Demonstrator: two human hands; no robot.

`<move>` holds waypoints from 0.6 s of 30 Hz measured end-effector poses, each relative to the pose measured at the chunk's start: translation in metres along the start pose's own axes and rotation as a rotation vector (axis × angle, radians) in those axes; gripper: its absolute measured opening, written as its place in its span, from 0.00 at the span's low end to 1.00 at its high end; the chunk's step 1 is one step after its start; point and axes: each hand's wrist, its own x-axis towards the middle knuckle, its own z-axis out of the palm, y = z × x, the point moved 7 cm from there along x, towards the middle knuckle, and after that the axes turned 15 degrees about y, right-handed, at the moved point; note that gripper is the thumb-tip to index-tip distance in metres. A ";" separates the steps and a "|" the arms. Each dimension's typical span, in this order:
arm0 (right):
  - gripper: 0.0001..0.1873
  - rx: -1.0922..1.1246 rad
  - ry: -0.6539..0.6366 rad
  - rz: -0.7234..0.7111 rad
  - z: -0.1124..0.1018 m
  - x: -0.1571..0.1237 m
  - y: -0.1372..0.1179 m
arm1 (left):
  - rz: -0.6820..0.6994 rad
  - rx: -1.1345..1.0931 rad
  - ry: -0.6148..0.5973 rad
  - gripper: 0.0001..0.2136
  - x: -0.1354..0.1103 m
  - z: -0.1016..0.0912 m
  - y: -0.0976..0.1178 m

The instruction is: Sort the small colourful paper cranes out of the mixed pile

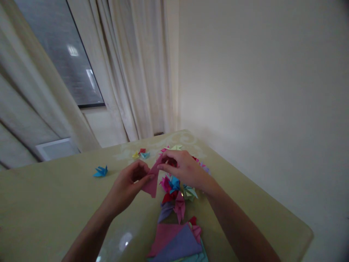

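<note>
A folded piece of pink paper (152, 186) is held up above the table between both hands. My left hand (130, 183) pinches its left side between thumb and fingers. At the paper's upper right, my right hand (183, 167) grips the edge with thumb and forefinger. Beneath and behind my right hand lies a heap of folded paper cranes in several colours, among them a blue crane (174, 184) and a pink crane (179, 206). My right hand and forearm hide part of that heap.
Sheets of coloured paper, with a purple sheet (178, 247) on top, lie at the table's near side. A lone blue crane (100, 171) sits to the left. Small folded pieces, one light blue (145, 155), rest farther back. A wall (259, 91) borders the table (54, 203) on the right.
</note>
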 end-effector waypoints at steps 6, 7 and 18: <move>0.19 0.009 0.269 0.034 0.007 -0.002 0.000 | 0.152 0.058 0.279 0.09 0.002 0.013 0.021; 0.21 0.017 0.292 0.020 0.009 -0.004 -0.003 | 0.183 0.084 0.323 0.09 0.001 0.014 0.025; 0.12 -0.140 0.314 -0.111 -0.008 -0.002 -0.004 | 0.339 0.356 0.248 0.12 0.029 -0.028 -0.010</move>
